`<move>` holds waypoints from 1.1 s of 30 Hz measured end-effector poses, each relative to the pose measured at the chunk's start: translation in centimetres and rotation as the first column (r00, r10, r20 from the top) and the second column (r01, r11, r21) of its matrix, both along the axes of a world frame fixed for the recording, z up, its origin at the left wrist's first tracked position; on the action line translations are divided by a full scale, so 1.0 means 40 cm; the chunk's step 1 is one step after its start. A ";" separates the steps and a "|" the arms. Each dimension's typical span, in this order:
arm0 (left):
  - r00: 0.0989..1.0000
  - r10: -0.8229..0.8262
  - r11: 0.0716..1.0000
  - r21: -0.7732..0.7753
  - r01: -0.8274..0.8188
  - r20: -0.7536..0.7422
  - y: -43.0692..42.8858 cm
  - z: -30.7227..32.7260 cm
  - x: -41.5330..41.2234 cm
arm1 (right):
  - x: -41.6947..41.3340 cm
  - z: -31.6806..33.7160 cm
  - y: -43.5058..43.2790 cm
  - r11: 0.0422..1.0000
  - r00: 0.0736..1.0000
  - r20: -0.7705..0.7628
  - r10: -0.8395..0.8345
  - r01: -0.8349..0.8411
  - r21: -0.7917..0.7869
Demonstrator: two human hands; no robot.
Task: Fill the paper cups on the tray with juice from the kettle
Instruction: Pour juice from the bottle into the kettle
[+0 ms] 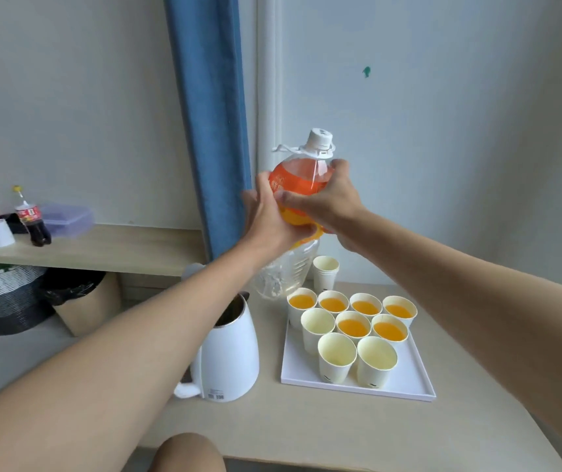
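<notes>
**Orange in six, three left to fill**

Head view: both hands grip a big, tilted plastic bottle at the table's back edge, its white cap on. The left hand and right hand curl round its label from either side. Below the label the bottle looks clear, so probably near empty. Whether its base rests on the table I cannot tell.

The white kettle stands lid-open just left of the tray. The tray carries nine paper cups. Four along the far edge and two in the middle row hold juice. The middle row's left cup and the two at the near edge are the empty cups.

My guess is that this is a kettle top-up. The next move calls for setting the bottle down, taking the kettle's handle and pouring gently into the empty cups.

The bottle's orange label has pale writing, too blurred to read. The kettle's base sticker and the red-labelled cola bottles at the shelf's left end are also unreadable.
</notes>
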State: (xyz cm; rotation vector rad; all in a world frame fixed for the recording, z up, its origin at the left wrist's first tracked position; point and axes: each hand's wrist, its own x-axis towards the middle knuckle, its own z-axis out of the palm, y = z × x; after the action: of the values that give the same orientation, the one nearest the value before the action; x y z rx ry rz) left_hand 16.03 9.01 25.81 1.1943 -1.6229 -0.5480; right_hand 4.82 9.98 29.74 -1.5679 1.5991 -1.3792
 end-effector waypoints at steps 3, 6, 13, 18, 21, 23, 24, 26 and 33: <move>0.998 -0.018 0.992 0.129 0.010 0.060 -0.074 0.030 0.028 | 0.021 -0.010 -0.083 0.992 0.994 0.038 -0.104 0.106 -0.068; 0.982 -0.181 0.908 0.373 0.189 -0.057 -0.154 0.040 0.049 | 0.035 -0.048 -0.177 0.988 0.988 -0.003 -0.154 0.154 -0.027; 0.936 -0.065 0.771 0.578 0.266 -0.345 -0.313 -0.003 0.050 | 0.057 -0.175 -0.364 0.974 0.988 -0.034 -0.149 0.153 0.167; 0.928 0.013 0.716 0.652 0.251 -0.372 -0.406 -0.061 0.036 | 0.050 -0.254 -0.447 0.955 0.989 0.014 -0.149 0.140 0.262; 0.936 0.044 0.704 0.675 0.219 -0.349 -0.446 -0.101 0.028 | 0.046 -0.302 -0.483 0.947 0.990 0.023 -0.137 0.125 0.297; 0.937 0.053 0.691 0.690 0.215 -0.345 -0.470 -0.132 0.024 | 0.044 -0.331 -0.499 0.944 0.992 0.020 -0.123 0.111 0.309; 0.940 0.054 0.681 0.701 0.212 -0.337 -0.481 -0.149 0.022 | 0.042 -0.343 -0.505 0.945 0.993 0.011 -0.117 0.108 0.310; 0.943 0.055 0.673 0.710 0.209 -0.329 -0.498 -0.178 0.022 | 0.037 -0.361 -0.513 0.946 0.995 -0.032 -0.098 0.103 0.308; 0.953 0.064 0.693 0.700 0.172 -0.297 -0.521 -0.218 0.024 | 0.034 -0.389 -0.514 0.958 0.987 -0.156 -0.048 0.089 0.272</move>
State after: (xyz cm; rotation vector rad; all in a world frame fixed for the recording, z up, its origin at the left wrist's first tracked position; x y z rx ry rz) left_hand 16.98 -11.83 17.08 1.5244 -1.1871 -1.4397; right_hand 6.17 -10.60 14.17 -1.4838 1.8613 -1.0351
